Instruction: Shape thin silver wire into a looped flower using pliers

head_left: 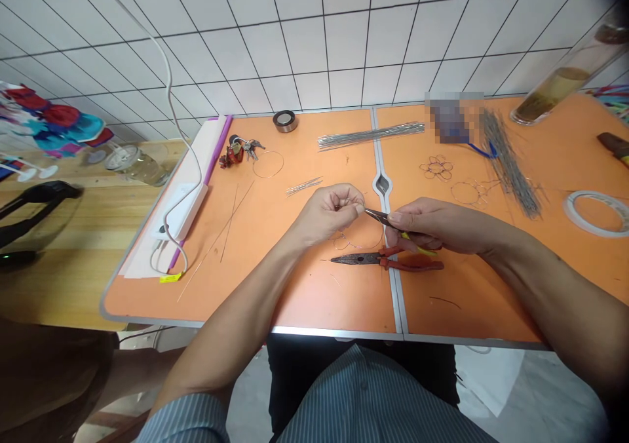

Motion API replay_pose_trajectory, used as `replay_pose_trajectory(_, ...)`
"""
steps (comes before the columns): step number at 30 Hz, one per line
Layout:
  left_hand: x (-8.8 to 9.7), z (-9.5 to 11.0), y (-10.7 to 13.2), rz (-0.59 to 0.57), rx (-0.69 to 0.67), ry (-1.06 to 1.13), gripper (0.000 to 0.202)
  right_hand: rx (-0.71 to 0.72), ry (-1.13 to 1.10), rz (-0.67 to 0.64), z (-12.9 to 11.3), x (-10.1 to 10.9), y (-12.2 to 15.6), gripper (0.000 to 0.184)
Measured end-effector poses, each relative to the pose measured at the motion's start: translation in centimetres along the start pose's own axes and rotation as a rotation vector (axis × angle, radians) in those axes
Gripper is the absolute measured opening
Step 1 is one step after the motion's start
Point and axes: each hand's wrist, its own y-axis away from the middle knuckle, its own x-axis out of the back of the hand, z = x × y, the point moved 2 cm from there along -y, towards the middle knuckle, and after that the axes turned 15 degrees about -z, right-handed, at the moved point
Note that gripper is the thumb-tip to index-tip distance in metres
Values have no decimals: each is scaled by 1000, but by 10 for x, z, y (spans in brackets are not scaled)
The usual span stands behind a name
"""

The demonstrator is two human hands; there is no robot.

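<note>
In my right hand [439, 223] is a slim pair of pliers [377, 216] with yellow handles, their jaws pointing left. The jaw tips meet the fingertips of my left hand [327, 215], which pinch a thin wire mostly hidden by the fingers. Whether the jaws grip that wire is too small to tell. Just below both hands lie long-nose pliers [356, 259] with red handles. A fine wire ring is partly visible on the table between the hands and these pliers.
Behind my hands lies a bundle of straight wires [371, 136]. Flower-shaped wire [436, 167], another wire bundle [511, 164] and a white tape roll [572, 207] are on the right. Black tape [285, 121], keys [250, 147] and a power strip [184, 210] sit left on the orange table [162, 302].
</note>
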Motion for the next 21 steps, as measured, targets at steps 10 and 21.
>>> replay_pose_trajectory(10,-2,1,0,9,43,-18,18,-67,245,90,-12,-4,5,55)
replay_pose_trajectory(21,1,-1,-2,-2,7,35,22,-20,176,73,-9,-4,4,57)
